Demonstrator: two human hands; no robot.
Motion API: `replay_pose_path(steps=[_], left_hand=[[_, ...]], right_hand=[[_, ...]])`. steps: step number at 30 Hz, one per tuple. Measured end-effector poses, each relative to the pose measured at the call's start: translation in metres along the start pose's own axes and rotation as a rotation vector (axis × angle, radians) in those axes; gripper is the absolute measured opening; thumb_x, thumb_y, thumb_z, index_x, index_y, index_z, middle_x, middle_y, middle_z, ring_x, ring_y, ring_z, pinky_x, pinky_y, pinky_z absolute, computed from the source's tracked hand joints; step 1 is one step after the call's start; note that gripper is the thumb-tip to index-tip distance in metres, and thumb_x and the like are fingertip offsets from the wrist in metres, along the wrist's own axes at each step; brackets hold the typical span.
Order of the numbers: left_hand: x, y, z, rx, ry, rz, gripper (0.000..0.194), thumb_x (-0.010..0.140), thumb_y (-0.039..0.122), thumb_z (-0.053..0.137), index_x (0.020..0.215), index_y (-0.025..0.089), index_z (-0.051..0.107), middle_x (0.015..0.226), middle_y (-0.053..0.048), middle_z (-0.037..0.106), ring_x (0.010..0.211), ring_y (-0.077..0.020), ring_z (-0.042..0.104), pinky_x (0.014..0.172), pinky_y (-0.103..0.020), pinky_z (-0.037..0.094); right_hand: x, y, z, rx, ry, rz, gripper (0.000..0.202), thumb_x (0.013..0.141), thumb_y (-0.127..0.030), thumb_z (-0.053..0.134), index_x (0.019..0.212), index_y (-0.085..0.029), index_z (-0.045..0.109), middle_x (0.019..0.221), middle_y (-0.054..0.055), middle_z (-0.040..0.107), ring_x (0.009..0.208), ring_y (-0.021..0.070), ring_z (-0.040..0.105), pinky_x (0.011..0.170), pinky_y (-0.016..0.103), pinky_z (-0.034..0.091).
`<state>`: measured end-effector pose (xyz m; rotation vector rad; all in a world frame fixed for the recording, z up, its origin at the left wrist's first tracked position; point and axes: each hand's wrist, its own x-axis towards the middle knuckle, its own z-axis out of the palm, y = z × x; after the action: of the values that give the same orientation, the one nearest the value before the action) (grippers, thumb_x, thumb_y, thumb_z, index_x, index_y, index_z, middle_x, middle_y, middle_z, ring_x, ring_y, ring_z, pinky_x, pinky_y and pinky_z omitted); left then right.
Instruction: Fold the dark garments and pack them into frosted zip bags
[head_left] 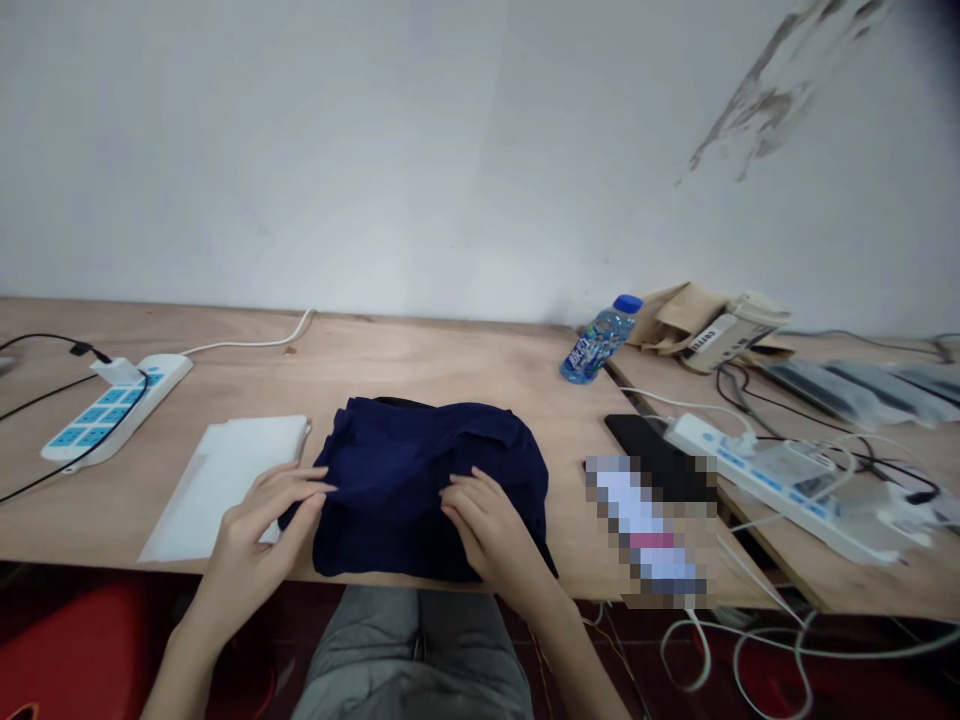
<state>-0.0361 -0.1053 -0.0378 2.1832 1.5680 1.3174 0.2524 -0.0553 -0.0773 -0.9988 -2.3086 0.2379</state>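
A dark navy piece of cloth [390, 500], folded into a bundle like a garment, lies at the table's front edge. A black edge shows behind its top. My left hand [270, 515] is at the cloth's left side, thumb and fingertips brought together on it. On the right half, my right hand [491, 525] has its bent fingers pinched together against the fabric. Whatever lies under the fingertips is hidden. White paper sheets [232, 480] lie left of the cloth, partly behind my left hand.
A power strip [112, 410] with cables is at left. To the right are a blue-capped bottle [600, 340], a black flat object [660, 455], a blurred-out phone-like item [645, 525] and another power strip [780, 485]. Paper bags [682, 315] stand by the wall.
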Motion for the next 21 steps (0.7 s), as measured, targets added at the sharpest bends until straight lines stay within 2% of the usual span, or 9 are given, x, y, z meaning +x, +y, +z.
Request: replay_pose_path(steps=[2, 4, 7, 9, 11, 14, 16, 18, 21], left_hand=[[-0.012, 0.003, -0.007, -0.021, -0.051, -0.091, 0.012, 0.088, 0.024, 0.059, 0.094, 0.026, 0.07, 0.1, 0.0, 0.073, 0.103, -0.0187, 0.065, 0.099, -0.035, 0.046], [-0.022, 0.001, -0.01, -0.048, -0.109, -0.201, 0.014, 0.089, 0.029, 0.058, 0.093, 0.025, 0.07, 0.09, 0.001, 0.073, 0.09, -0.0177, 0.068, 0.087, -0.03, 0.051], [-0.028, -0.009, -0.004, -0.067, -0.146, -0.329, 0.022, 0.092, 0.035, 0.051, 0.093, 0.023, 0.07, 0.077, 0.001, 0.071, 0.076, -0.0166, 0.069, 0.074, -0.026, 0.054], [-0.023, -0.021, 0.008, -0.029, -0.143, -0.343, 0.025, 0.093, 0.038, 0.049, 0.097, 0.023, 0.069, 0.083, 0.0, 0.072, 0.082, -0.0181, 0.069, 0.075, -0.027, 0.054], [-0.013, -0.035, 0.023, 0.039, -0.127, -0.279, 0.027, 0.093, 0.039, 0.048, 0.103, 0.024, 0.067, 0.099, -0.003, 0.072, 0.097, -0.0203, 0.067, 0.084, -0.029, 0.053], [0.011, -0.056, 0.045, 0.183, -0.077, -0.162, 0.03, 0.094, 0.039, 0.045, 0.111, 0.024, 0.065, 0.121, -0.006, 0.065, 0.12, -0.0235, 0.056, 0.104, -0.038, 0.043], [0.027, -0.066, 0.053, 0.282, -0.111, -0.148, 0.032, 0.095, 0.04, 0.044, 0.115, 0.024, 0.063, 0.125, -0.007, 0.062, 0.126, -0.0256, 0.051, 0.108, -0.042, 0.038], [0.04, -0.071, 0.056, 0.352, -0.225, -0.178, 0.034, 0.095, 0.041, 0.042, 0.114, 0.024, 0.064, 0.12, -0.008, 0.065, 0.122, -0.027, 0.054, 0.104, -0.043, 0.041], [0.05, -0.073, 0.052, 0.442, -0.37, -0.277, 0.034, 0.096, 0.041, 0.037, 0.107, 0.024, 0.065, 0.108, -0.007, 0.07, 0.104, -0.0276, 0.064, 0.088, -0.041, 0.048]], right_hand=[[-0.01, -0.013, -0.008, 0.064, -0.046, 0.068, 0.017, 0.096, -0.014, 0.043, 0.096, -0.021, 0.059, 0.091, 0.005, 0.069, 0.091, 0.0195, 0.065, 0.088, 0.039, 0.052], [-0.02, -0.026, -0.015, 0.113, -0.097, 0.137, 0.016, 0.097, -0.018, 0.044, 0.096, -0.022, 0.059, 0.087, 0.003, 0.067, 0.082, 0.0182, 0.063, 0.074, 0.032, 0.052], [-0.032, -0.038, -0.021, 0.184, -0.176, 0.201, 0.016, 0.098, -0.02, 0.044, 0.097, -0.024, 0.059, 0.085, 0.001, 0.068, 0.077, 0.0161, 0.063, 0.067, 0.027, 0.049], [-0.034, -0.042, -0.022, 0.225, -0.222, 0.228, 0.016, 0.098, -0.021, 0.044, 0.098, -0.025, 0.059, 0.083, -0.001, 0.069, 0.073, 0.0149, 0.064, 0.064, 0.025, 0.048], [-0.03, -0.039, -0.023, 0.229, -0.193, 0.223, 0.017, 0.098, -0.021, 0.044, 0.098, -0.025, 0.06, 0.083, -0.001, 0.07, 0.073, 0.0151, 0.065, 0.065, 0.026, 0.049], [-0.011, -0.023, -0.026, 0.138, 0.03, 0.187, 0.018, 0.097, -0.023, 0.045, 0.103, -0.023, 0.062, 0.097, 0.005, 0.071, 0.091, 0.0191, 0.066, 0.083, 0.033, 0.05], [0.009, -0.002, -0.029, 0.042, 0.139, 0.192, 0.021, 0.097, -0.024, 0.045, 0.107, -0.021, 0.063, 0.108, 0.008, 0.07, 0.104, 0.0219, 0.063, 0.094, 0.038, 0.047], [0.029, 0.023, -0.03, -0.055, 0.096, 0.22, 0.025, 0.096, -0.024, 0.044, 0.109, -0.021, 0.065, 0.112, 0.009, 0.069, 0.107, 0.0239, 0.062, 0.095, 0.04, 0.046], [0.048, 0.058, -0.031, -0.137, -0.113, 0.293, 0.028, 0.096, -0.021, 0.041, 0.103, -0.02, 0.068, 0.109, 0.009, 0.071, 0.103, 0.0228, 0.064, 0.093, 0.036, 0.047]])
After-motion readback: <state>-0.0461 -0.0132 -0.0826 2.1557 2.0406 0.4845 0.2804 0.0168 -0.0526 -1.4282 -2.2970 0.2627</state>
